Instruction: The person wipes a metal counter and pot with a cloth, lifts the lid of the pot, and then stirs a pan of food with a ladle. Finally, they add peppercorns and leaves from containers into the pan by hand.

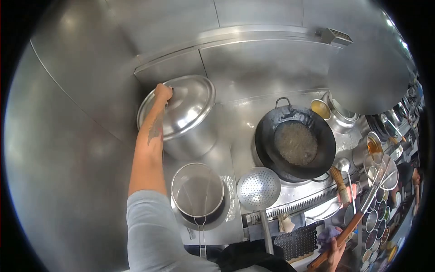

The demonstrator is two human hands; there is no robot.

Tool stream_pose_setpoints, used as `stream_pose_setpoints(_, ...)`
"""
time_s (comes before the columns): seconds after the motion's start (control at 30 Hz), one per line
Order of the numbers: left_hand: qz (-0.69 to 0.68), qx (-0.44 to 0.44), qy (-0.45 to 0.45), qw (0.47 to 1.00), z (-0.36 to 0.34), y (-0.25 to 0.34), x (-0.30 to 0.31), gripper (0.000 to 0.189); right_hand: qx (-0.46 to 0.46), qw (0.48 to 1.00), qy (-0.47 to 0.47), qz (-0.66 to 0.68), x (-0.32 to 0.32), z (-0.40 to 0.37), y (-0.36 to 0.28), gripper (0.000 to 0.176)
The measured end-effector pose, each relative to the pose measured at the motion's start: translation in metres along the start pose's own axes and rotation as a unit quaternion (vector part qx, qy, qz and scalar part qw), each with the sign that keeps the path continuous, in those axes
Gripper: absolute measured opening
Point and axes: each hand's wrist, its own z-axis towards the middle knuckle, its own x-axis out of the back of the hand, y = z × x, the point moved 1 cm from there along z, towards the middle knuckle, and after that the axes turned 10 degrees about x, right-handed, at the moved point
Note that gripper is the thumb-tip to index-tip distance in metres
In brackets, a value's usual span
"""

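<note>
My left hand (163, 92) is closed around the knob of a large metal lid (192, 97), with that arm stretched forward. The lid lies tilted over a tall stockpot (192, 140), whose contents are hidden. Low on the right, my right hand (335, 255) grips the wooden handle of a wire skimmer (352, 223). The skimmer's round basket is farther up, over the containers on the right. A purple cloth (327, 236) is bunched against my right hand.
A black wok (324, 156) with bubbling liquid sits on the burner. Nearer me are a perforated ladle (259, 188) and a fine mesh strainer (198, 190) over a pot. A ladle (343, 164), a bamboo brush (339, 185) and several small containers (371, 221) line the right side.
</note>
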Motion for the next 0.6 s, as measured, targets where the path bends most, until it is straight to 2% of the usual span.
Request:
stream_pose_setpoints(0.07, 0.026, -0.025, -0.004, 0.999, 0.011, -0.004, -0.001, 0.041, -0.003, 1.000, -0.017, 0.019, -0.027, -0.001, -0.030, 0.050)
stream_pose_setpoints(0.1, -0.001, 0.004, -0.001, 1.000, 0.014, -0.006, -0.002, 0.040, 0.019, 1.000, -0.019, 0.003, -0.036, 0.000, -0.038, 0.048)
stream_pose_setpoints(0.2, 0.043, -0.023, -0.006, 0.999, 0.026, -0.018, -0.010, 0.043, 0.040, 0.999, -0.016, 0.017, -0.054, 0.002, -0.045, 0.044)
stream_pose_setpoints(0.23, 0.044, -0.020, -0.008, 0.999, 0.022, -0.022, -0.009, 0.043, 0.050, 0.998, -0.040, -0.012, -0.058, 0.002, -0.051, 0.044)
stream_pose_setpoints(0.3, 0.000, -0.022, 0.033, 0.999, 0.005, -0.018, 0.000, 0.046, 0.041, 0.997, -0.063, -0.014, -0.064, -0.002, -0.059, 0.046)
stream_pose_setpoints(0.37, -0.079, -0.101, 0.235, 0.964, -0.025, -0.004, 0.005, 0.049, 0.045, 0.994, -0.096, -0.017, -0.066, 0.002, -0.058, 0.046)
stream_pose_setpoints(0.43, -0.230, -0.210, 0.127, 0.942, -0.105, 0.044, 0.036, 0.046, 0.082, 0.986, -0.142, 0.027, -0.082, 0.018, -0.049, 0.046)
stream_pose_setpoints(0.47, -0.242, -0.283, -0.031, 0.927, -0.169, 0.064, 0.051, 0.041, 0.092, 0.985, -0.146, 0.020, -0.095, 0.023, -0.061, 0.045)
stream_pose_setpoints(0.5, -0.194, -0.361, -0.115, 0.905, -0.236, 0.074, 0.045, 0.032, 0.082, 0.976, -0.202, 0.008, -0.102, 0.033, -0.072, 0.047)
stream_pose_setpoints(0.53, -0.287, -0.431, -0.262, 0.815, -0.311, 0.083, 0.054, 0.035, 0.085, 0.972, -0.217, 0.016, -0.115, 0.038, -0.081, 0.050)
stream_pose_setpoints(0.57, -0.251, -0.467, -0.281, 0.800, -0.386, 0.089, 0.066, 0.030, 0.115, 0.964, -0.239, 0.032, -0.125, 0.046, -0.075, 0.050)
stream_pose_setpoints(0.6, -0.253, -0.401, -0.370, 0.799, -0.409, 0.091, 0.076, 0.041, 0.116, 0.951, -0.252, 0.139, -0.125, 0.041, -0.074, 0.051)
